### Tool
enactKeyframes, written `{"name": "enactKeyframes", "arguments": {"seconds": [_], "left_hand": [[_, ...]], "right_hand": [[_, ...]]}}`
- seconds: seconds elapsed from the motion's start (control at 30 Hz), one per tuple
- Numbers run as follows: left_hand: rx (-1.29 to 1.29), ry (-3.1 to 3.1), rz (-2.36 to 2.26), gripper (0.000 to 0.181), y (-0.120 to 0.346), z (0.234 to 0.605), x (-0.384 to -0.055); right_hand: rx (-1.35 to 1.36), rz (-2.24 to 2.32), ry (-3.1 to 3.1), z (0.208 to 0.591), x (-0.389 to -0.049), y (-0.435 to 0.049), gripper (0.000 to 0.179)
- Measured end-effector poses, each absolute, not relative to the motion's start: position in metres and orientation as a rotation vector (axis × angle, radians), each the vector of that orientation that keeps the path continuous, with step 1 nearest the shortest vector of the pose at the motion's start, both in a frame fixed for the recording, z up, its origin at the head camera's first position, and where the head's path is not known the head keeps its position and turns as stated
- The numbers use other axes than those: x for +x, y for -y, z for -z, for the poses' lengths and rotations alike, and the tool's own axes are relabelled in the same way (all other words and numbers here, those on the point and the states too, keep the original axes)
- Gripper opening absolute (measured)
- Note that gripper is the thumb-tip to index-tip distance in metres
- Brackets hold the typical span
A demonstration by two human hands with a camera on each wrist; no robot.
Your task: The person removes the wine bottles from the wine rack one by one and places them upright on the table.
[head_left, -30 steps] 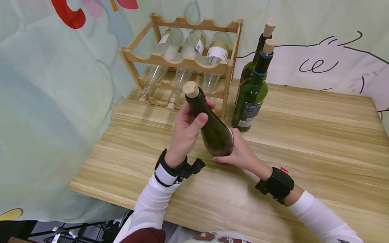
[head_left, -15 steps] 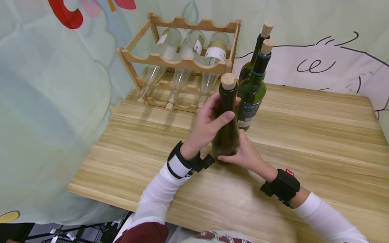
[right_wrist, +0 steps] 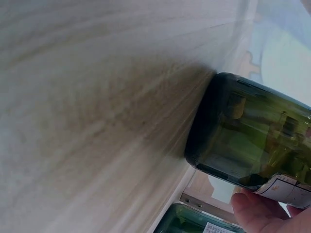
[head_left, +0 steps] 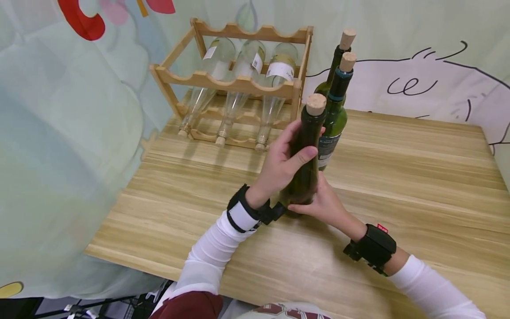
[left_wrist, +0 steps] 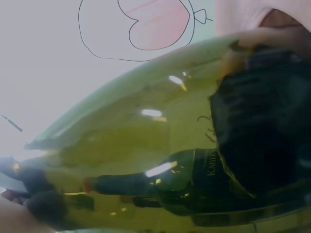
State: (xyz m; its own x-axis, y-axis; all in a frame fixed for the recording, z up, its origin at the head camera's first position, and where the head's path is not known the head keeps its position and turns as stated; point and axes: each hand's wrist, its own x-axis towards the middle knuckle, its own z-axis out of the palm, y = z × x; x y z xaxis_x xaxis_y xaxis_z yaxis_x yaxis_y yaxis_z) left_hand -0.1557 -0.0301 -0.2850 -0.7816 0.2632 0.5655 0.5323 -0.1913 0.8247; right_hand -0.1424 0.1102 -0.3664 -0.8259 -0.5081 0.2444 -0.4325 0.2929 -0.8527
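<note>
A dark green wine bottle with a cork in its mouth stands nearly upright over the table, held in both hands. My left hand grips it at the neck and shoulder, thumb across the near side. Low on the body, my right hand holds it by the label side; in the right wrist view the thumb lies along the label and the base is close over the tabletop. Right behind stands another corked green bottle with a dark label, partly hidden. A further corked bottle is behind that one.
To the left at the back, a wooden bottle rack holds three clear corked bottles, necks pointing down toward the front. The wooden table reaches to printed curtains at the back and left.
The held bottle has moved right and turned from leaning left to almost upright. My left hand has travelled right with it; my right hand has shifted only slightly.
</note>
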Motion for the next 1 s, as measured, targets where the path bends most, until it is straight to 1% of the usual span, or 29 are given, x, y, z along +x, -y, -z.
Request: {"name": "enactKeyframes", "arguments": {"seconds": [0.33,0.77,1.0], "left_hand": [[-0.968,1.892,2.03,0.048,0.024,0.285,-0.166],[-0.949,1.913,2.096,0.05,0.014,0.284,-0.184],[-0.96,1.906,2.103,0.049,0.01,0.283,-0.191]], "right_hand": [[-0.895,1.596,-2.473,0.369,-0.149,-0.115,0.09],[-0.847,1.529,-2.59,0.369,-0.163,-0.124,0.083],[-0.806,1.51,-2.632,0.367,-0.166,-0.127,0.083]]}}
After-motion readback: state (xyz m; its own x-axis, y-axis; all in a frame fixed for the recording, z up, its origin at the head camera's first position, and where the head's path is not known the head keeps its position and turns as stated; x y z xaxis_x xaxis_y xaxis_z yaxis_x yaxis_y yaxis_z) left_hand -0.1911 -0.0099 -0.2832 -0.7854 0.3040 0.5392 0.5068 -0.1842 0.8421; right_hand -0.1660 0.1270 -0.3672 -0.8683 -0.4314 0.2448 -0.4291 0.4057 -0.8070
